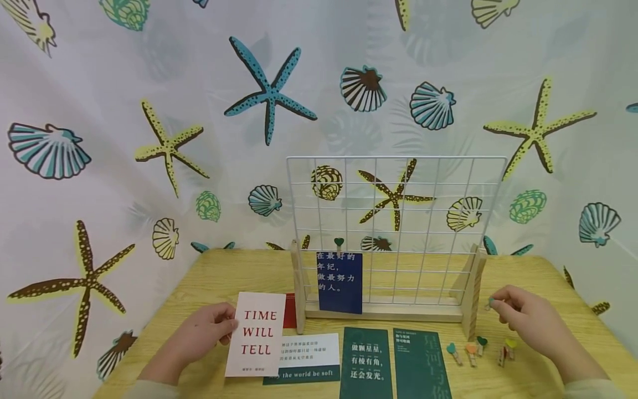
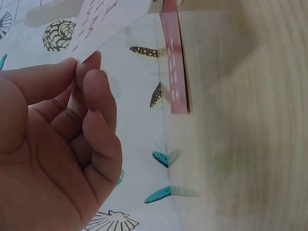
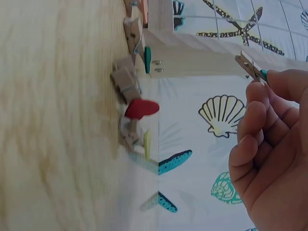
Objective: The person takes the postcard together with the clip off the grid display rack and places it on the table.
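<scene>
My left hand (image 1: 196, 335) pinches a white card with red lettering (image 1: 256, 332) by its left edge, thumb against fingertips. The card is raised over the table, partly covering a red card (image 1: 289, 310) and a white-and-green card (image 1: 311, 354). To the right of the rack, my right hand (image 1: 530, 321) pinches a small wooden clothespin (image 3: 251, 67) by its teal-topped end, off the table. Between the hands stands a white wire grid (image 1: 399, 158) in a wooden base (image 1: 384, 313). A dark blue card (image 1: 340, 296) hangs on it from a clothespin with a green heart (image 1: 339, 243).
Two dark green cards (image 1: 366, 343) (image 1: 421, 354) lie at the table's front, below the base. Several heart-topped clothespins (image 1: 471, 354) lie loose on the wooden table (image 1: 239, 266) at the right. A shell-and-starfish curtain (image 1: 319, 33) hangs behind.
</scene>
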A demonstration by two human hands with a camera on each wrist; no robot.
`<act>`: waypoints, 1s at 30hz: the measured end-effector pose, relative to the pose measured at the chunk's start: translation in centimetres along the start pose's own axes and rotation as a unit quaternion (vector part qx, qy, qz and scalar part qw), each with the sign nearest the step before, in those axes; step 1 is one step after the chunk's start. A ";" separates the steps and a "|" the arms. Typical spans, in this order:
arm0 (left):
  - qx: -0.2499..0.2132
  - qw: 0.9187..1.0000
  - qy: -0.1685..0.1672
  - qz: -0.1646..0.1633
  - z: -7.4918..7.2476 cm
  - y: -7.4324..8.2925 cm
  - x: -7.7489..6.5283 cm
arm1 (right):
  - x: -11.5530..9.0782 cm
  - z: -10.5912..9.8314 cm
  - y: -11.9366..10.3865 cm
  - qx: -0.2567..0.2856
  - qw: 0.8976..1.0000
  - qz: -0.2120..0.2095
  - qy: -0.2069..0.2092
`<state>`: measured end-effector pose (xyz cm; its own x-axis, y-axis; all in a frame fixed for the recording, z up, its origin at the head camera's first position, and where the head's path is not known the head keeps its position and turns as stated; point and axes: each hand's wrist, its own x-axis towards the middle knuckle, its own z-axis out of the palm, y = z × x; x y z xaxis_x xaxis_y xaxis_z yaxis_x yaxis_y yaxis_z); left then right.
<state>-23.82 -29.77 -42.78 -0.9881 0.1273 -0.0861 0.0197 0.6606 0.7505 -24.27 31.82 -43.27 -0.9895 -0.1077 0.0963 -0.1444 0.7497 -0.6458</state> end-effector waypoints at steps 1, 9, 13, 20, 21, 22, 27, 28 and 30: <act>0.002 1.000 0.002 0.000 -0.2 -0.2 0.0 | 0.0 -0.1 0.2 -0.001 1.000 0.004 -0.002; 0.012 1.000 -0.001 -0.011 -1.1 -1.4 -0.2 | -0.2 -1.0 1.7 -0.003 1.000 0.016 -0.019; 0.015 1.000 -0.009 -0.020 -1.5 -1.9 -0.3 | -0.4 -1.3 2.5 -0.006 0.999 0.020 -0.026; 0.033 0.998 -0.012 -0.048 -1.9 -2.5 -0.4 | -0.4 -1.7 3.5 -0.013 0.999 0.017 -0.038; 0.037 0.998 -0.013 -0.052 -2.0 -2.6 -0.5 | -0.4 -1.7 3.6 -0.013 0.999 0.017 -0.041; 0.039 0.998 -0.014 -0.057 -2.0 -2.7 -0.5 | -0.4 -1.7 3.8 -0.015 0.999 0.017 -0.044; 0.049 0.996 -0.018 -0.072 -2.1 -3.2 -0.8 | -0.3 -2.1 4.6 -0.031 0.998 0.027 -0.056; 0.050 0.996 -0.017 -0.074 -2.1 -3.3 -0.8 | -0.3 -2.2 4.8 -0.033 0.997 0.030 -0.059; 0.049 0.996 -0.017 -0.076 -2.0 -3.5 -0.9 | -0.3 -2.2 5.0 -0.032 0.997 0.034 -0.064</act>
<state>-23.32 -33.67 -43.97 -0.9749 0.0442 -0.2180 -0.1139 0.7428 0.6598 -24.70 37.04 -44.80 -0.9897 -0.1356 -0.0466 -0.0811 0.7975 -0.5978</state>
